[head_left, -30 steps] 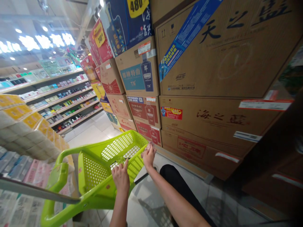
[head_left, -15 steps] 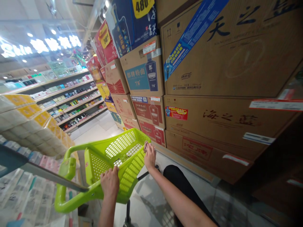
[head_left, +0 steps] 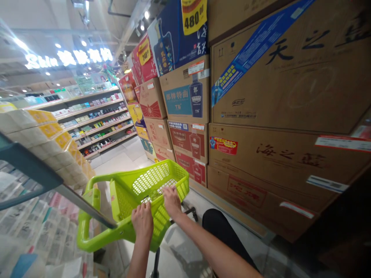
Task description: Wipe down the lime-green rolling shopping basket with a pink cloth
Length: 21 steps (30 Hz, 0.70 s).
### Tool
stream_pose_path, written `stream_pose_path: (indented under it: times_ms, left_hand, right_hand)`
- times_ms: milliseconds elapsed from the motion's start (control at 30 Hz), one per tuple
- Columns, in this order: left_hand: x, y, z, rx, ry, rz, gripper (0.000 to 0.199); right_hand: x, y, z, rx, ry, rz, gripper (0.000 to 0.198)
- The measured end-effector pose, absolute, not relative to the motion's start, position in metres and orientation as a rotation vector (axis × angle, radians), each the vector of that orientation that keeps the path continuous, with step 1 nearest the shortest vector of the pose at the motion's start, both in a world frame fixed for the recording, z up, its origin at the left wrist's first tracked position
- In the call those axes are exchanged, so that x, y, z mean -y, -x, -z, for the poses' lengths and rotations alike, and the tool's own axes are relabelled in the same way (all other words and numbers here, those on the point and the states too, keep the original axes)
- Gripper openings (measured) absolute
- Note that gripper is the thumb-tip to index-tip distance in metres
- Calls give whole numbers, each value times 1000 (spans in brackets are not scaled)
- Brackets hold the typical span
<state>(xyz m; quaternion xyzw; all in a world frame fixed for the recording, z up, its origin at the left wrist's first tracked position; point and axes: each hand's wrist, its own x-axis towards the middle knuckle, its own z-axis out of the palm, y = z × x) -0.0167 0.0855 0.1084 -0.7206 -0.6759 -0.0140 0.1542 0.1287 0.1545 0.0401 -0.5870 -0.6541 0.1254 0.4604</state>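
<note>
A bright green plastic shopping cart (head_left: 158,175) with perforated basket walls stands below me, slightly left. My left hand (head_left: 142,220) is closed over the near rim of its basket, knuckles up. Farther along the same rim, my right hand (head_left: 172,201) is curled, its fingers pressed over the edge and a little blurred. The crumpled cloth that showed in the right hand half a second ago is now mostly hidden by the fingers. Inside, the basket shows its grid floor.
Stacked cardboard cartons (head_left: 278,154) rise close on the right. Wrapped paper packs (head_left: 29,135) are piled at left. A grey bar (head_left: 84,204) slants down to the cart's rim. Shelves of goods (head_left: 101,119) stand at the back, and a dark-clothed leg (head_left: 224,235) is near the cart.
My right hand has slid back along the rim, toward my left hand. The left hand keeps its place on the rim. The whole view has shifted slightly.
</note>
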Motion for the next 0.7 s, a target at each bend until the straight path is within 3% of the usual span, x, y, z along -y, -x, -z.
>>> stream_pose_path:
  times_ms: [100,267,467,700]
  left_hand:
    - [-79,22,-112,1936,2083,68,41]
    - [-62,33,-117,1988,1960,143,36]
    - [-56,37,-117,2001,2014,193,40]
    - [-36,59,-114,1951,2007,436,57]
  right_hand:
    - [-146,-122,-42,1745,1293,-369,39]
    - [-156,-140,-50,1559,1631,-380,37]
    - [-127,-91,-47,1839,1247,-316,42]
    - [-147,-113,-48,1604,1636,-256,40]
